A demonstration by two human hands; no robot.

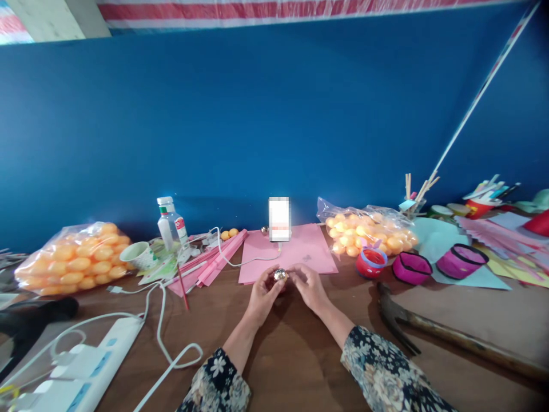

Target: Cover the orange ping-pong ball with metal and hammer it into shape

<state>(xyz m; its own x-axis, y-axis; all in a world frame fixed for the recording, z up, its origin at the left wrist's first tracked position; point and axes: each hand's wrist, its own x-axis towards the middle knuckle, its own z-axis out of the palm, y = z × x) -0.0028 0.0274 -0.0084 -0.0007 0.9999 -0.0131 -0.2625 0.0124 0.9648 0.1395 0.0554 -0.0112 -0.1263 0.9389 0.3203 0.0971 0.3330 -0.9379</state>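
Note:
Between thumb and fingers, my left hand (266,290) holds a small shiny metallic ball (280,274), just above the brown table. My right hand (309,289) is closed in a pinch at the ball's right side; what lies between its fingertips is too small to make out. Below the ball, a bit of something reddish shows, mostly hidden by the fingers. Pink paper sheets (295,252) lie right behind both hands. A second small shiny ball (264,230) sits at their back edge, beside an upright phone (279,220) with a blurred screen.
A claw hammer (454,335) lies at right, behind it purple fabric rings (412,268) and a red cup (371,262). Bags of orange balls (77,257) stand on both sides. At left are a power strip (94,360), loose white cables, a paper cup (139,255) and bottles (169,226).

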